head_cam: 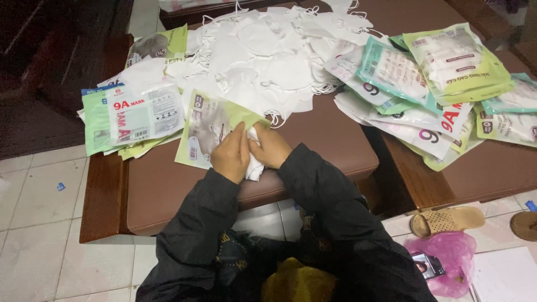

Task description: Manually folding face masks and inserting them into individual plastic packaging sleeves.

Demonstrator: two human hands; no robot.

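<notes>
I have both arms stretched forward in dark sleeves, elbows bent and forearms angled inward so the wrists nearly meet. My left hand sits knuckles up, fingers curled down and pinched closed. My right hand lies just beside it, touching it, its fingers folded in as well. Both hands are bare from the cuffs and pressed close together.

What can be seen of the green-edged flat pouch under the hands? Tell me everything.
The green-edged flat plastic pouch is glossy and pale, with a greyish picture on its face and a lime-green border. It lies flat and tilted on the brown padded bench, below the heap of white masks. The left hand rests on its lower edge, and the right hand presses white folded masks toward its mouth.
</notes>
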